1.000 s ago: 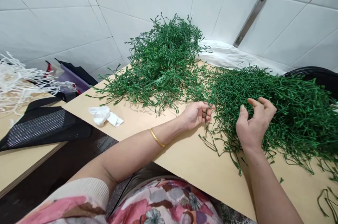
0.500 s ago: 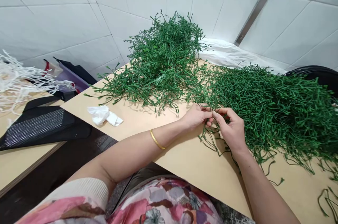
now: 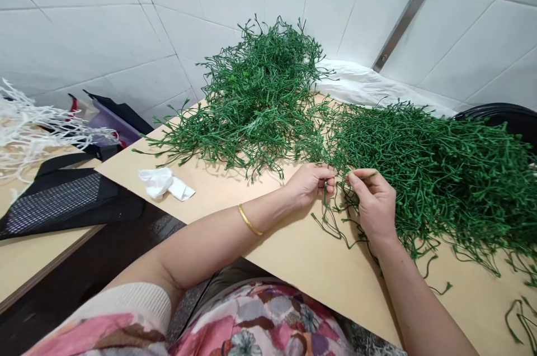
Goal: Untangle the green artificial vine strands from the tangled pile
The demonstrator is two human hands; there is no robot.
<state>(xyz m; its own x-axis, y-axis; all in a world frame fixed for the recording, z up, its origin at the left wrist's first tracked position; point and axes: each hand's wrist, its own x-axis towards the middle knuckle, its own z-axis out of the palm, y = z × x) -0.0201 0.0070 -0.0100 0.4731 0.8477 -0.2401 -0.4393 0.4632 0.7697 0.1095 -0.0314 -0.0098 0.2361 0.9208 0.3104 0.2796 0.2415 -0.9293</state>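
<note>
My left hand is closed in a pinch on a thin green strand, which hangs below the fingers. A small gap to its right, my right hand pinches thumb against forefinger; a bit of green shows at the fingers. Both hands are just above the tabletop. Beyond them rises a tangled green pile of strands with small knobbed ends. A second, wider green pile spreads beside and behind my right hand.
Crumpled white tissue lies on the table's left part. White strands and a black mesh item are on another surface at left. White plastic lies along the tiled wall, under a metal bracket.
My hands have moved apart: the fingertips met before, and a small gap now separates them. My right hand has shifted slightly right.
</note>
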